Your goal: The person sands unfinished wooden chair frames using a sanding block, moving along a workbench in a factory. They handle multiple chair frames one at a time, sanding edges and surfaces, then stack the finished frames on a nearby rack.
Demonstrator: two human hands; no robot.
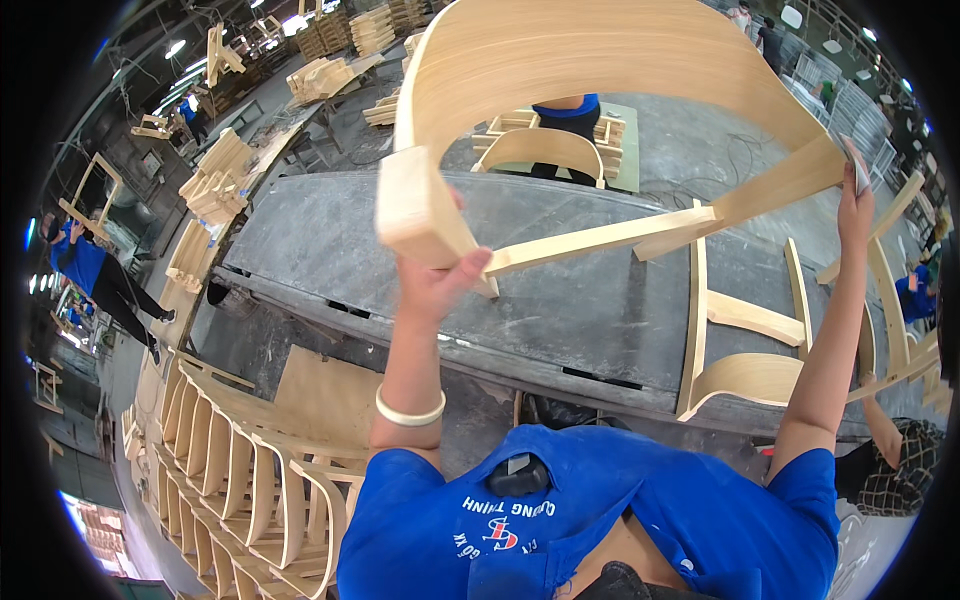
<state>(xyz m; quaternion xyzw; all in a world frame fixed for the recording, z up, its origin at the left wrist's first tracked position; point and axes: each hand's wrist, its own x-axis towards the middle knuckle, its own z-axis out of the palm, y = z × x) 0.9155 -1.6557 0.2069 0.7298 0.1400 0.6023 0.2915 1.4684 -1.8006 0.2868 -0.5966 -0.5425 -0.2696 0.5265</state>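
Above the grey desk (580, 310), the left hand (440, 285) grips the curved wooden frame (600, 50); the right hand (855, 205) holds a grey sheet (857, 165) at its other end. Its pieces look joined; how much surface work remains is unclear.

Chair frame (600, 55) pale tan, grained; tabletop (560, 310) grey; shirt (600, 470) blue.

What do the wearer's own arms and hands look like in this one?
Short blue sleeves end above the elbows, leaving the forearms bare. The left hand and right hand are ungloved. A cream-coloured bangle circles the left forearm.
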